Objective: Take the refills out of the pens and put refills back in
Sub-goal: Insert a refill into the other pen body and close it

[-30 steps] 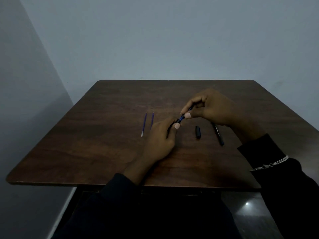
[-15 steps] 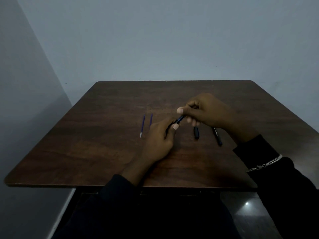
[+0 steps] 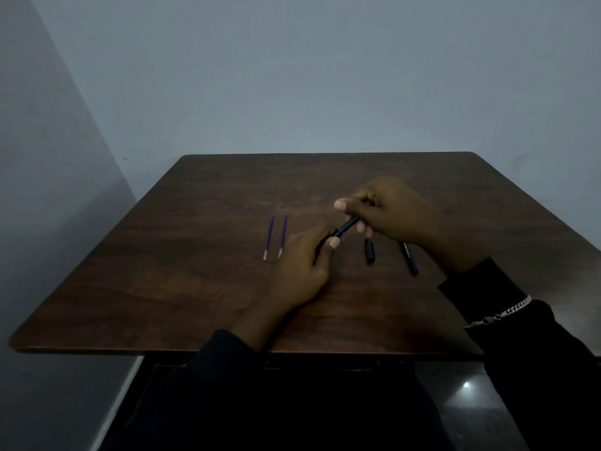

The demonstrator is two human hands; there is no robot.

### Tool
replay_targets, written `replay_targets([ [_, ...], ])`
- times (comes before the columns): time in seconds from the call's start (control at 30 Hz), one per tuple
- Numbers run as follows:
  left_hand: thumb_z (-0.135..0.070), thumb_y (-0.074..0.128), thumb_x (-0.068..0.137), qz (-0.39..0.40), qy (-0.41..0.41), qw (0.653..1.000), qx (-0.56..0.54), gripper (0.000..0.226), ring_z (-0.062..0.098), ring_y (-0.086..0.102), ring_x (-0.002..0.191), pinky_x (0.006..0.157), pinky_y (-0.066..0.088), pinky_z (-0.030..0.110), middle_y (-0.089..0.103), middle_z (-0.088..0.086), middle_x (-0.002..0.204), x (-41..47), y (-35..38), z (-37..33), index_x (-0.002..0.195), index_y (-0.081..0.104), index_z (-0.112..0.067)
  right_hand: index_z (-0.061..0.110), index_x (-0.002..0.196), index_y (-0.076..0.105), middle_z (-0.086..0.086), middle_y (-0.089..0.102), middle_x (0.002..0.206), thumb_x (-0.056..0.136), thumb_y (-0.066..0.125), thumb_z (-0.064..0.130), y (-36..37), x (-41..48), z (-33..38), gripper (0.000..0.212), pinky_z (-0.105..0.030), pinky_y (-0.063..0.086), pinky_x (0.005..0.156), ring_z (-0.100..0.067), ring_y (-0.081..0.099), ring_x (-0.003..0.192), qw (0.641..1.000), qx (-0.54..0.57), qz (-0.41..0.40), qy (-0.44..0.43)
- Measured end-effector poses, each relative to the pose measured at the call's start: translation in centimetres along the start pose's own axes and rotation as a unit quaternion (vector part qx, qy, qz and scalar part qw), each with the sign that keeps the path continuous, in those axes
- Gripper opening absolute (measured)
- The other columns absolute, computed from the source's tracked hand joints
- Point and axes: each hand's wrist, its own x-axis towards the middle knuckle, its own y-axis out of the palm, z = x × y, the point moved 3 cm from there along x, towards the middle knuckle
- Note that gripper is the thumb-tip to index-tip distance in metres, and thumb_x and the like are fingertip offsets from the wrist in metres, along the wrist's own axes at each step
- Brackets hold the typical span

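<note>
Holding a dark pen (image 3: 344, 228) between both hands at frame centre, just above the dark wooden table (image 3: 195, 288). Left hand (image 3: 300, 271) curled around the pen's lower end, thumb tip pressed on the barrel; right hand (image 3: 390, 213) pinching the upper end between thumb and curled fingers, thumb pointing left. Pen tilted, rising toward upper right. Compared with a second ago, the right hand sits lower and closer to the left one, thumb now on top instead of underneath, and less of the blue section shows between the hands; only a short bluish-black stretch is visible now. Cannot tell whether that stretch is refill or barrel, too dark. Left hand barely changed, same spot. Two blue refills (image 3: 275, 236) lie side by side left of the hands, nearly parallel, pale tips toward the near edge, same places as before. A short black cap (image 3: 369, 251) lies on the table just right of the left hand, below the right hand's fingers, unmoved. A second black pen (image 3: 409, 258) lies further right, partly hidden under the right wrist, unmoved. Dark sleeves on both arms; a silver chain bracelet (image 3: 500, 312) over the right sleeve at lower right.
</note>
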Motion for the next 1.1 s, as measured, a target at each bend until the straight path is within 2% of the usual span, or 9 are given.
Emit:
replay_targets([
  [0.1,-0.013,0.054,0.107,-0.013,0.006,1.000,-0.005,0.019,0.015,0.057,0.070,0.061,0.039,0.023,0.066,0.007,0.076,-0.1,0.0,-0.3,0.103,0.070,-0.003,0.017,0.080,0.075,0.006,0.069,0.074,0.088,0.061,0.062,-0.3,-0.2,0.0,0.048,-0.027,0.050,0.062,-0.007,0.064,0.063,1.000,0.005,-0.012,-0.007],
  [0.2,-0.011,0.054,0.107,-0.023,-0.008,1.000,-0.016,0.019,0.017,0.058,0.069,0.062,0.043,0.032,0.066,0.009,0.077,-0.1,-0.3,-0.1,0.098,0.069,-0.002,0.026,0.098,0.080,0.005,0.074,0.099,0.084,0.084,0.029,-0.8,-0.4,-0.5,0.014,-0.025,0.056,0.081,-0.008,0.071,0.091,0.995,0.095,0.036,-0.004],
  [0.33,-0.013,0.053,0.107,-0.010,-0.012,1.000,-0.002,0.021,0.022,0.060,0.070,0.064,0.044,0.037,0.066,0.010,0.077,-0.1,0.0,-0.1,0.096,0.067,-0.002,0.018,0.095,0.081,0.014,0.078,0.077,0.088,0.080,0.013,-0.4,-0.1,-1.3,0.009,-0.010,0.052,0.064,-0.001,0.073,0.068,0.995,0.092,0.039,0.000],
  [0.47,-0.013,0.054,0.108,-0.024,-0.004,1.000,-0.008,0.019,0.016,0.060,0.068,0.062,0.041,0.024,0.067,0.005,0.077,-0.1,-0.2,-0.2,0.097,0.068,-0.007,0.013,0.078,0.073,0.000,0.072,0.064,0.098,0.061,0.048,0.2,0.1,-0.7,0.042,-0.012,0.050,0.052,-0.004,0.069,0.053,1.000,-0.002,0.020,-0.002],
  [0.6,-0.016,0.052,0.109,-0.020,-0.009,1.000,-0.015,0.025,0.020,0.061,0.068,0.062,0.045,0.033,0.066,0.007,0.076,-0.1,-0.1,-0.1,0.095,0.068,-0.002,0.016,0.073,0.071,0.007,0.071,0.062,0.090,0.040,0.077,0.2,0.0,-0.5,0.071,-0.014,0.045,0.051,-0.005,0.067,0.053,1.000,-0.023,-0.003,0.004],
  [0.73,-0.015,0.053,0.109,-0.016,-0.016,1.000,-0.014,0.023,0.017,0.061,0.070,0.062,0.041,0.023,0.065,0.005,0.077,-0.1,0.0,0.1,0.096,0.068,-0.004,0.030,0.101,0.074,0.014,0.076,0.084,0.091,0.071,0.048,-0.3,-0.1,-1.2,0.020,-0.020,0.056,0.067,-0.004,0.072,0.072,0.996,0.070,0.048,0.008],
  [0.87,-0.015,0.054,0.108,-0.018,-0.014,1.000,0.004,0.021,0.012,0.057,0.068,0.060,0.038,0.022,0.064,0.001,0.076,-0.1,0.1,0.3,0.094,0.067,-0.007,0.027,0.091,0.074,0.015,0.077,0.072,0.091,0.077,0.022,-0.2,-0.1,-1.7,0.005,-0.009,0.050,0.058,-0.004,0.074,0.064,0.996,0.065,0.056,0.010],
  [1.0,-0.015,0.054,0.108,-0.015,0.000,1.000,0.005,0.018,0.010,0.059,0.068,0.061,0.040,0.018,0.064,-0.003,0.077,-0.1,0.0,-0.1,0.106,0.070,-0.008,0.017,0.065,0.067,-0.008,0.066,0.056,0.099,0.060,0.050,0.2,-0.1,-1.0,0.048,-0.027,0.045,0.049,-0.014,0.062,0.045,0.999,-0.012,0.030,-0.014],
  [1.1,-0.018,0.053,0.109,-0.008,-0.008,1.000,0.008,0.022,0.016,0.060,0.069,0.063,0.044,0.028,0.065,0.003,0.077,0.0,0.1,0.1,0.099,0.068,-0.005,0.014,0.060,0.064,-0.009,0.063,0.054,0.099,0.051,0.061,0.4,-0.1,-1.3,0.062,-0.022,0.043,0.048,-0.010,0.056,0.041,1.000,-0.003,-0.004,-0.015],
])
